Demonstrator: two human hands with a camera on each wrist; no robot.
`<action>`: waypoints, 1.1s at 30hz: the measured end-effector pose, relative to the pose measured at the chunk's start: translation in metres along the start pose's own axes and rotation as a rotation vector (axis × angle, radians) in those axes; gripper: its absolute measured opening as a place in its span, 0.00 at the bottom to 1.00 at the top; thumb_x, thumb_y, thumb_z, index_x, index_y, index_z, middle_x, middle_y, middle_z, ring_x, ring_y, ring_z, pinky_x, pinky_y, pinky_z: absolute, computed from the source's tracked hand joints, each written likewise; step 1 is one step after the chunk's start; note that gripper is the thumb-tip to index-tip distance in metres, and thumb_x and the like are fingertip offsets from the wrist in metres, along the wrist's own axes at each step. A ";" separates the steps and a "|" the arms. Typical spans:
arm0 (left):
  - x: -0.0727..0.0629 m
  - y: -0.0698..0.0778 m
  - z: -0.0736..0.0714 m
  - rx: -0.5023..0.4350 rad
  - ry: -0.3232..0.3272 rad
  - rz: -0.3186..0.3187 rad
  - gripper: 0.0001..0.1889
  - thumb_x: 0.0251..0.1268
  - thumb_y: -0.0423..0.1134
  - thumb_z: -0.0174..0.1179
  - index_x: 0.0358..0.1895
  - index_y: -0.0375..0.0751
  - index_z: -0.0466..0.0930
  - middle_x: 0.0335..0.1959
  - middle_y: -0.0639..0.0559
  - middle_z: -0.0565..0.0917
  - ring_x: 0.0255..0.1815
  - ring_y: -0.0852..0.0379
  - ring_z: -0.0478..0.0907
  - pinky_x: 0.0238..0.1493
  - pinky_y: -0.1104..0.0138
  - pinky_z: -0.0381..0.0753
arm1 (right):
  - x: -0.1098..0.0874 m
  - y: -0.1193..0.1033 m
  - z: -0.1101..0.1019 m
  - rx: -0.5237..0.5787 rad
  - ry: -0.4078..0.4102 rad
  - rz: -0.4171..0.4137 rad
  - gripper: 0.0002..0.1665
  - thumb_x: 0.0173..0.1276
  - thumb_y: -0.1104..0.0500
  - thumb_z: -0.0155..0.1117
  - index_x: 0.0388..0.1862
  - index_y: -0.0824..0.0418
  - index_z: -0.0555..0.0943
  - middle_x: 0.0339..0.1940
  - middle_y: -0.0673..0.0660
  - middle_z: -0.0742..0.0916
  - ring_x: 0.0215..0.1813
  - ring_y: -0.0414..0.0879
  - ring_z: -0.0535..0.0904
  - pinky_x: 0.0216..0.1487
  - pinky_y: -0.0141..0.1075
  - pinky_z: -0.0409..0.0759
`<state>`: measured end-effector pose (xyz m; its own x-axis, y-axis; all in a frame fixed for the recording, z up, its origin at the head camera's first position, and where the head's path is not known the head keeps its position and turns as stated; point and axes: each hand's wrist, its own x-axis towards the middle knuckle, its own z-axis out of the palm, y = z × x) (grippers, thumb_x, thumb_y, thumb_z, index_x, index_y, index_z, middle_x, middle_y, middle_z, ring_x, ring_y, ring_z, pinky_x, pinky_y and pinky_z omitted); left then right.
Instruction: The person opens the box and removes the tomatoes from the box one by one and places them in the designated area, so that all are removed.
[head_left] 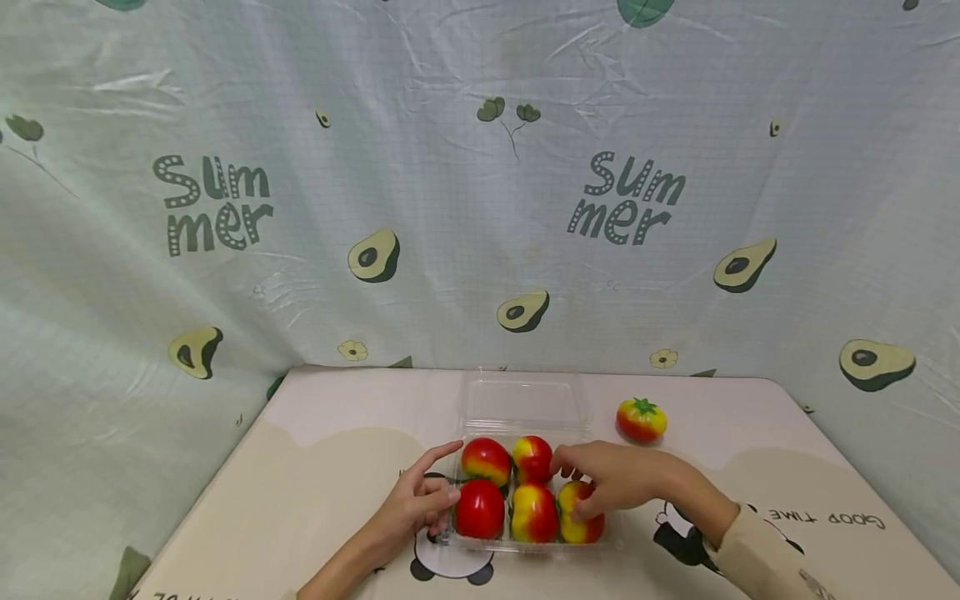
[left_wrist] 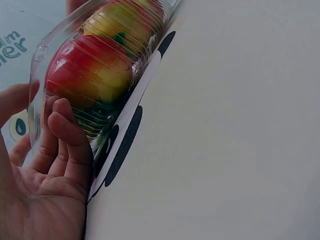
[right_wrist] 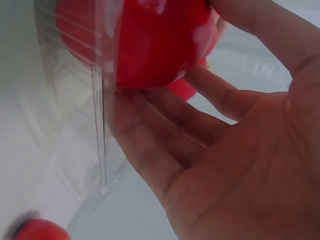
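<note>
A clear plastic box (head_left: 517,547) holds several shiny red-and-yellow persimmon-like fruits in two rows. My left hand (head_left: 408,504) is at the box's left side, index finger stretched along it and the other fingers bent. In the left wrist view, fingertips (left_wrist: 65,120) touch the clear wall beside a fruit (left_wrist: 90,70). My right hand (head_left: 618,475) reaches over the right side, thumb and fingers around the front right persimmon-like fruit (head_left: 579,517). From the right wrist, that red fruit (right_wrist: 160,45) sits against the fingers, partly inside the box wall.
The box's clear lid (head_left: 525,404) lies opened back behind it. Another persimmon-like fruit (head_left: 641,421) with a green leafy cap lies on the table at the back right. A patterned cloth (head_left: 450,208) hangs behind and beside the printed table cover (head_left: 322,467).
</note>
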<state>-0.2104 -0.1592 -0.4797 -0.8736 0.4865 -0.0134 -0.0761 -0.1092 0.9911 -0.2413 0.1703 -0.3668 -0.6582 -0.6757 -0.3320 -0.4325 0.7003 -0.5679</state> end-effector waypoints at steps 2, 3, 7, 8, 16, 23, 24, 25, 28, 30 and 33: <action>0.000 0.000 0.000 -0.002 -0.001 0.003 0.39 0.75 0.38 0.57 0.83 0.45 0.48 0.24 0.60 0.77 0.22 0.63 0.73 0.28 0.73 0.76 | 0.001 0.000 0.000 -0.019 -0.011 0.003 0.27 0.60 0.59 0.77 0.58 0.52 0.78 0.55 0.51 0.86 0.52 0.41 0.81 0.56 0.39 0.86; 0.000 0.000 0.000 -0.002 -0.001 0.006 0.39 0.75 0.38 0.56 0.83 0.44 0.48 0.24 0.60 0.77 0.22 0.63 0.73 0.28 0.73 0.76 | 0.002 -0.001 0.000 -0.030 -0.016 0.003 0.27 0.60 0.59 0.77 0.58 0.52 0.78 0.54 0.50 0.86 0.52 0.40 0.81 0.56 0.39 0.86; -0.001 0.000 -0.001 0.003 0.000 0.014 0.39 0.75 0.38 0.56 0.83 0.43 0.47 0.24 0.60 0.77 0.22 0.63 0.73 0.28 0.74 0.76 | 0.006 -0.004 -0.002 -0.048 -0.045 0.042 0.28 0.59 0.60 0.78 0.57 0.51 0.78 0.52 0.46 0.85 0.51 0.39 0.80 0.57 0.38 0.85; -0.001 0.000 -0.001 0.004 0.000 0.016 0.39 0.75 0.38 0.56 0.83 0.43 0.47 0.24 0.60 0.77 0.22 0.63 0.73 0.28 0.74 0.76 | 0.008 -0.005 -0.002 -0.052 -0.054 0.058 0.28 0.58 0.60 0.78 0.57 0.50 0.79 0.51 0.46 0.85 0.51 0.39 0.80 0.57 0.38 0.85; 0.000 0.001 -0.002 0.004 -0.005 0.007 0.38 0.76 0.38 0.56 0.83 0.45 0.48 0.24 0.61 0.78 0.22 0.64 0.73 0.27 0.73 0.76 | 0.017 -0.011 -0.004 -0.123 -0.122 0.175 0.29 0.56 0.57 0.81 0.56 0.47 0.80 0.52 0.42 0.85 0.49 0.38 0.77 0.60 0.39 0.84; 0.001 -0.001 -0.002 -0.001 -0.014 0.009 0.38 0.76 0.36 0.55 0.83 0.45 0.48 0.24 0.61 0.78 0.22 0.63 0.73 0.27 0.73 0.76 | 0.022 -0.012 -0.004 -0.172 -0.184 0.214 0.31 0.55 0.57 0.82 0.58 0.49 0.82 0.50 0.43 0.85 0.50 0.38 0.77 0.61 0.42 0.84; 0.001 -0.001 -0.001 -0.001 -0.015 0.009 0.38 0.76 0.36 0.55 0.83 0.45 0.48 0.24 0.61 0.78 0.22 0.63 0.73 0.27 0.73 0.76 | 0.022 -0.012 -0.004 -0.176 -0.191 0.219 0.31 0.55 0.58 0.82 0.58 0.49 0.82 0.50 0.43 0.85 0.50 0.38 0.77 0.61 0.42 0.83; 0.002 -0.001 -0.001 -0.001 -0.015 0.008 0.38 0.76 0.36 0.55 0.83 0.45 0.48 0.24 0.60 0.78 0.22 0.63 0.73 0.27 0.73 0.76 | 0.023 -0.012 -0.005 -0.177 -0.197 0.223 0.31 0.54 0.58 0.82 0.58 0.49 0.81 0.50 0.42 0.85 0.50 0.38 0.77 0.61 0.42 0.84; 0.001 -0.002 -0.001 0.002 -0.009 0.004 0.37 0.76 0.36 0.55 0.83 0.45 0.48 0.23 0.61 0.78 0.22 0.63 0.73 0.27 0.73 0.76 | 0.024 -0.013 -0.005 -0.180 -0.210 0.225 0.32 0.54 0.58 0.82 0.59 0.50 0.81 0.50 0.42 0.85 0.50 0.38 0.77 0.61 0.42 0.83; 0.001 -0.002 -0.001 0.002 -0.004 0.001 0.37 0.76 0.36 0.55 0.83 0.45 0.48 0.23 0.61 0.78 0.21 0.63 0.73 0.27 0.73 0.77 | 0.025 -0.013 -0.005 -0.181 -0.215 0.225 0.32 0.54 0.57 0.82 0.59 0.50 0.81 0.50 0.42 0.85 0.50 0.38 0.77 0.61 0.42 0.83; 0.001 -0.003 -0.002 0.001 -0.002 0.000 0.38 0.76 0.36 0.55 0.83 0.46 0.48 0.24 0.61 0.79 0.22 0.63 0.74 0.27 0.73 0.77 | 0.026 -0.014 -0.006 -0.179 -0.223 0.225 0.33 0.54 0.57 0.82 0.59 0.50 0.81 0.50 0.42 0.85 0.50 0.38 0.77 0.61 0.41 0.83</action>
<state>-0.2122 -0.1595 -0.4824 -0.8727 0.4880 -0.0134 -0.0756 -0.1080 0.9913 -0.2562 0.1443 -0.3633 -0.6074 -0.5200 -0.6006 -0.4063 0.8530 -0.3276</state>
